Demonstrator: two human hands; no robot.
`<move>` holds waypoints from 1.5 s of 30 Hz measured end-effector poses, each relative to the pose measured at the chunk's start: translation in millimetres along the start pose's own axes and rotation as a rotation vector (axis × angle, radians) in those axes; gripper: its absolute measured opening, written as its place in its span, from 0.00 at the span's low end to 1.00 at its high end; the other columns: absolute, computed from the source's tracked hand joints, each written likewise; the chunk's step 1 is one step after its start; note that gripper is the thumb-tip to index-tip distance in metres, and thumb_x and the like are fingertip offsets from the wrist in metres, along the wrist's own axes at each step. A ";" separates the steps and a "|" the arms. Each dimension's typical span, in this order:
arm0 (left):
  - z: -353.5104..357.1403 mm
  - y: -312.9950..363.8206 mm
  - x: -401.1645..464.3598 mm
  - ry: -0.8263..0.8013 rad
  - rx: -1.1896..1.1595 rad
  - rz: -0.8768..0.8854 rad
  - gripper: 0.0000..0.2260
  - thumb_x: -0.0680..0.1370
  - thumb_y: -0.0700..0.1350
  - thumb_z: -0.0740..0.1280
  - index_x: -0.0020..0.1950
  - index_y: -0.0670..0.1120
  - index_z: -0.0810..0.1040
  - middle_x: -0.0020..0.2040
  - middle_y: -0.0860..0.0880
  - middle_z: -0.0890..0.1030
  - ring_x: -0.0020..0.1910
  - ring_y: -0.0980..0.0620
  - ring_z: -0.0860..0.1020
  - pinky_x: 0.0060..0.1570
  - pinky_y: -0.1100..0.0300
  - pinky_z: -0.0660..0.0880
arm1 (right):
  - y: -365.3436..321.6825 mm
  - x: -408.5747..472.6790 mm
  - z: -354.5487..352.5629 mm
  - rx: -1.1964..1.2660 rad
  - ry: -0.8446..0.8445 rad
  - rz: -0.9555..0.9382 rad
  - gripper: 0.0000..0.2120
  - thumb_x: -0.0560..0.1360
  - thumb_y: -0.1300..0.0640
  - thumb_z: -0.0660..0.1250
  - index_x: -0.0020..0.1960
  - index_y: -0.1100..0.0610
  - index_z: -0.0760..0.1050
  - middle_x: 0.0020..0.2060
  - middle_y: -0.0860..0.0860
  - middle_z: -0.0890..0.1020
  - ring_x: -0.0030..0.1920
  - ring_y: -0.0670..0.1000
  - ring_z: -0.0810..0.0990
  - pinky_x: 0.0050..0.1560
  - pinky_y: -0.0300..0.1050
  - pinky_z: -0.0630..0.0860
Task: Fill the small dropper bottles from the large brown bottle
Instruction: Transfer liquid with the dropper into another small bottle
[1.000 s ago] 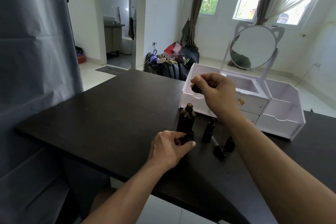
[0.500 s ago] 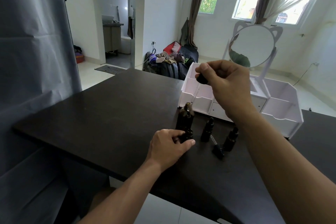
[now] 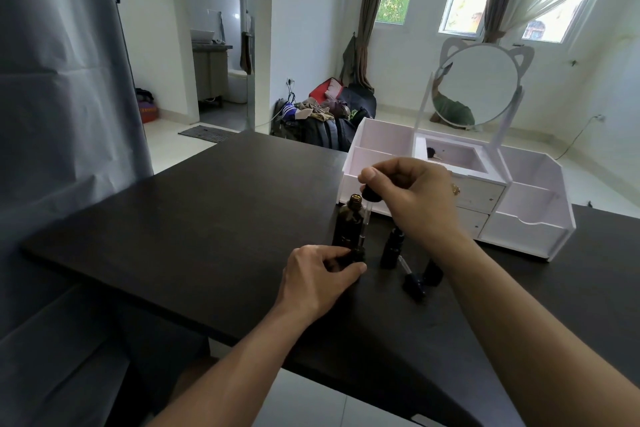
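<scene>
The right hand point(image 3: 420, 198) has come down since half a second ago: then it held the dropper point(image 3: 367, 208) high, level with the top of the white organizer point(image 3: 530, 218); now it sits lower, and the glass tube reaches down to the mouth of the small bottle point(image 3: 356, 255) in front of the big bottle point(image 3: 349, 225). Thumb and fingers still pinch the black bulb, the tube hanging nearly upright.

The left hand point(image 3: 320, 279) has not shifted. Its curled fingers and thumb grip the small bottle, which stands on the dark table point(image 3: 194, 225), touching or just in front of the big bottle's base. The big bottle stands open, its gold-rimmed neck bare, just left of the dropper bulb.

To the right stand 2 more small bottles: 1 capped point(image 3: 393, 248) just beside the big bottle, 1 point(image 3: 433, 272) partly hidden behind the right forearm. Between them lies a loose dropper point(image 3: 412, 279) on its side, bulb toward the camera. These 3 lie as they did before.

The organizer with its round cat-eared mirror point(image 3: 479, 85) stands behind, near the table's far edge; the view has tilted slightly, so more of its top compartments shows.
</scene>
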State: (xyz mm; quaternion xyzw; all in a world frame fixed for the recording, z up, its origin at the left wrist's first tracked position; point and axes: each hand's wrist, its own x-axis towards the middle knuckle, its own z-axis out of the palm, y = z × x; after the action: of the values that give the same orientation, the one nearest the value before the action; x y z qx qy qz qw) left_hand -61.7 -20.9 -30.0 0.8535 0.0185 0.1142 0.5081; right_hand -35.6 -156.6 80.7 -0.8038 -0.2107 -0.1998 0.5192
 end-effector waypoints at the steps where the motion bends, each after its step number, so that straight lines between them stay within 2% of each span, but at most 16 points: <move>1: 0.4 0.0 0.3 0.003 -0.002 -0.007 0.20 0.69 0.57 0.75 0.59 0.53 0.82 0.40 0.58 0.81 0.40 0.63 0.79 0.47 0.64 0.78 | 1.9 -0.2 0.6 0.004 0.003 0.011 0.03 0.75 0.56 0.71 0.42 0.51 0.81 0.36 0.47 0.85 0.38 0.46 0.85 0.45 0.43 0.83; 6: 0.9 -0.3 0.9 -0.004 -0.006 -0.035 0.21 0.69 0.57 0.75 0.60 0.52 0.82 0.42 0.58 0.81 0.41 0.63 0.78 0.46 0.65 0.78 | 8.3 -0.4 1.7 0.000 0.017 0.043 0.07 0.75 0.55 0.72 0.44 0.59 0.83 0.37 0.52 0.86 0.40 0.52 0.85 0.48 0.56 0.83; 11: 1.6 -0.3 1.5 -0.004 -0.010 -0.045 0.21 0.70 0.57 0.75 0.60 0.52 0.81 0.41 0.60 0.79 0.41 0.65 0.77 0.39 0.71 0.72 | 9.2 -1.8 2.3 0.028 0.024 0.056 0.07 0.74 0.56 0.72 0.43 0.60 0.83 0.38 0.54 0.86 0.40 0.53 0.85 0.48 0.57 0.82; 20: 1.1 -0.7 0.7 -0.010 -0.007 -0.045 0.22 0.70 0.57 0.75 0.62 0.51 0.81 0.46 0.57 0.80 0.43 0.63 0.77 0.40 0.71 0.71 | 11.2 -2.7 1.6 0.051 0.023 0.050 0.06 0.74 0.57 0.73 0.39 0.58 0.82 0.37 0.55 0.86 0.40 0.57 0.85 0.47 0.62 0.82; 24: 0.3 -0.1 -0.2 -0.017 0.003 -0.043 0.22 0.70 0.57 0.75 0.62 0.51 0.80 0.44 0.59 0.78 0.42 0.65 0.76 0.40 0.72 0.71 | 10.7 -2.9 0.7 0.050 0.004 0.056 0.06 0.74 0.57 0.72 0.40 0.56 0.82 0.37 0.53 0.86 0.41 0.54 0.86 0.48 0.59 0.82; 28: 0.0 1.5 -0.5 -0.022 0.000 -0.045 0.22 0.70 0.57 0.75 0.62 0.52 0.80 0.48 0.56 0.81 0.45 0.61 0.78 0.51 0.63 0.77 | 7.1 -2.8 -0.1 0.104 -0.010 0.085 0.04 0.75 0.58 0.71 0.42 0.56 0.82 0.37 0.51 0.86 0.39 0.49 0.85 0.47 0.47 0.83; 30: -0.2 2.6 -1.1 -0.021 -0.005 -0.047 0.21 0.70 0.57 0.75 0.61 0.52 0.81 0.50 0.55 0.83 0.46 0.61 0.79 0.53 0.61 0.78 | 3.9 -1.7 -1.7 0.117 0.008 0.080 0.04 0.75 0.58 0.72 0.42 0.56 0.82 0.36 0.51 0.86 0.37 0.47 0.85 0.43 0.41 0.82; 32: 0.2 2.7 -1.3 -0.017 -0.015 -0.048 0.19 0.69 0.57 0.75 0.58 0.53 0.83 0.45 0.57 0.83 0.44 0.61 0.80 0.51 0.59 0.79 | 0.3 1.7 -4.3 0.118 0.033 0.063 0.04 0.74 0.58 0.72 0.43 0.58 0.83 0.35 0.51 0.86 0.36 0.47 0.84 0.40 0.38 0.80; 34: -0.3 3.1 -1.9 -0.027 -0.022 -0.042 0.17 0.69 0.57 0.75 0.56 0.55 0.84 0.41 0.59 0.83 0.42 0.62 0.80 0.49 0.60 0.79 | -4.2 7.7 -7.4 0.116 0.062 0.049 0.04 0.75 0.57 0.72 0.44 0.58 0.83 0.35 0.52 0.86 0.36 0.48 0.85 0.41 0.39 0.80; 38: -2.0 3.3 -3.1 -0.040 -0.043 -0.012 0.15 0.70 0.55 0.75 0.55 0.54 0.84 0.41 0.60 0.82 0.43 0.65 0.79 0.50 0.62 0.78 | -13.8 22.9 -10.9 0.151 0.144 0.004 0.04 0.75 0.57 0.72 0.44 0.57 0.83 0.36 0.53 0.86 0.38 0.52 0.86 0.47 0.47 0.83; 42: -1.6 1.7 -2.7 -0.034 -0.054 -0.016 0.14 0.70 0.56 0.75 0.53 0.54 0.84 0.40 0.55 0.84 0.41 0.61 0.81 0.49 0.58 0.79 | -19.9 35.7 -9.2 0.162 0.213 -0.029 0.05 0.76 0.57 0.72 0.47 0.59 0.82 0.36 0.51 0.86 0.38 0.49 0.86 0.47 0.46 0.83; 45: -1.8 2.5 -2.1 -0.029 -0.031 -0.027 0.16 0.70 0.57 0.75 0.56 0.54 0.84 0.40 0.55 0.83 0.40 0.61 0.80 0.47 0.61 0.79 | -18.9 40.7 -3.9 0.144 0.216 -0.034 0.03 0.76 0.57 0.72 0.46 0.57 0.82 0.35 0.50 0.85 0.37 0.48 0.86 0.46 0.45 0.83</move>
State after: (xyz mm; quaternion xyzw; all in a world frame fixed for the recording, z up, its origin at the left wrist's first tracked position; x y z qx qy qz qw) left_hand -64.4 -20.9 -27.3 0.8468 0.0208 0.0955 0.5229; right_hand -12.4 -147.7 118.4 -0.7346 -0.1808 -0.2785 0.5918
